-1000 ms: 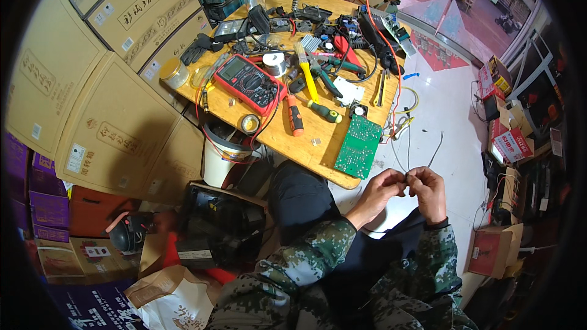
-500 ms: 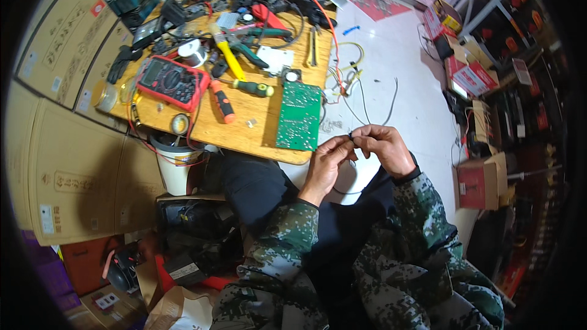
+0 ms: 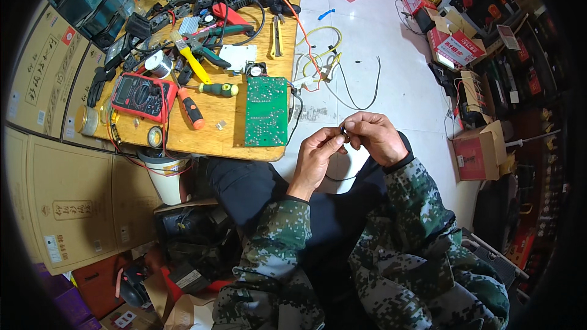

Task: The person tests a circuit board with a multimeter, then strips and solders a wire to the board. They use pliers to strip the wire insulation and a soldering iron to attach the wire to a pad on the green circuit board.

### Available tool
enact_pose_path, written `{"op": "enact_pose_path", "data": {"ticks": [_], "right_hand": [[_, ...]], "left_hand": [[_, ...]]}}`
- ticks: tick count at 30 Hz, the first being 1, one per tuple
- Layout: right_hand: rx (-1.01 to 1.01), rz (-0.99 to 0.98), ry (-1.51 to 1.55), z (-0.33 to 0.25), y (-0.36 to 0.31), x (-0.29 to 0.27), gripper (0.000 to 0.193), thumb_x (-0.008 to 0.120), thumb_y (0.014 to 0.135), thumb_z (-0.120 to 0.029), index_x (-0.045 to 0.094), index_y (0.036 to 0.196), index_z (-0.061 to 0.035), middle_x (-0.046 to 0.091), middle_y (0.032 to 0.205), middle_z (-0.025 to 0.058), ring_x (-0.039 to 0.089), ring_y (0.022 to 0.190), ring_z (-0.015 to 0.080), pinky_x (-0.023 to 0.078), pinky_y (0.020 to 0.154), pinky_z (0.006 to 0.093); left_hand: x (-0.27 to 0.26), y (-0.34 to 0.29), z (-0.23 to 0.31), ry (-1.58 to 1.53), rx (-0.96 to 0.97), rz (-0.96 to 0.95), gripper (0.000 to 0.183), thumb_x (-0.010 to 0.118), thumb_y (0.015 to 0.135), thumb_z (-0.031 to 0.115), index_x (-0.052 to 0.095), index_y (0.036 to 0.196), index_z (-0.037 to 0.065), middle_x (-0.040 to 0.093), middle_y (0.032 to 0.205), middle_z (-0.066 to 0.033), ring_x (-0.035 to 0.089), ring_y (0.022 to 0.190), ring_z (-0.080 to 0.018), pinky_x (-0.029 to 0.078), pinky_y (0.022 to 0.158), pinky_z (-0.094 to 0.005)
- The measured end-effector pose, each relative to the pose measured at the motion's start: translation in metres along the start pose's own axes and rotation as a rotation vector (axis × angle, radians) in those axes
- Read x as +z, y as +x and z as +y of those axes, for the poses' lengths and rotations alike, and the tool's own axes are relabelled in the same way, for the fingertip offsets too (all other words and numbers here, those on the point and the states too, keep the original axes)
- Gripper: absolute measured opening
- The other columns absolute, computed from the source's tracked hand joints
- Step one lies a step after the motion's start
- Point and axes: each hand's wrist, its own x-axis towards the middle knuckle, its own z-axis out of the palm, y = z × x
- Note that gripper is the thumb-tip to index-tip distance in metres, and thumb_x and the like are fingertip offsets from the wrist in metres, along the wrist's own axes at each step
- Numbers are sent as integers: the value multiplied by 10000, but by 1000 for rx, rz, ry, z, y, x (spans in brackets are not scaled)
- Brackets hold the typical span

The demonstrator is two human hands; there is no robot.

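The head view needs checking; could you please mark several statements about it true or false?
1. The left hand and right hand hold something small and dark. True.
2. The green circuit board and red multimeter lie on the wooden table. True.
3. The circuit board lies left of the multimeter. False: it lies right.
4. A blue strip lies on the floor. True.
5. The yellow-handled brush lies on the floor. False: it lies on the table.

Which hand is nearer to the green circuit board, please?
Left. The left hand is just off the near right corner of the green circuit board; the right hand is farther right.
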Motion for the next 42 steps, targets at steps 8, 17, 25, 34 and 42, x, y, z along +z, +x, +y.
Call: {"op": "enact_pose_path", "data": {"ticks": [8,17,25,34,42], "right_hand": [[67,-43,187,5,-2,-7,186,635,1005,-93,705,1078,64,708,905,89,624,719,145,549,726,304],[96,0,187,10,0,-7,173,615,1005,-76,699,1067,62,712,906,85,648,707,146,562,716,301],[14,27,112,13,-5,-2,162,650,1000,-111,708,1055,30,715,891,72,658,707,135,557,702,291],[34,32,70,15,-5,-8,192,659,999,-147,719,1048,29,724,872,83,665,672,144,549,655,284],[42,61,35,12,-4,-6,215,671,995,-174,733,1019,31,725,839,88,663,668,145,547,657,280]], "left_hand": [[0,1,-3,-13,57,-48,126,671,1019,87,726,1095,3,732,988,-46,629,892,-108,503,826,-265],[-3,1,-3,-3,63,5,102,694,1002,70,723,1073,2,721,956,-42,633,853,-117,519,804,-269],[-3,2,-3,128,106,86,117,710,993,77,723,1069,-12,719,957,-37,635,860,-118,521,816,-271],[-1,2,-1,183,95,60,130,694,998,99,717,1061,-12,717,957,-28,636,866,-112,520,828,-269],[-3,2,-1,202,82,58,119,691,999,95,709,1056,-8,716,951,-28,639,873,-103,523,840,-264]]}}
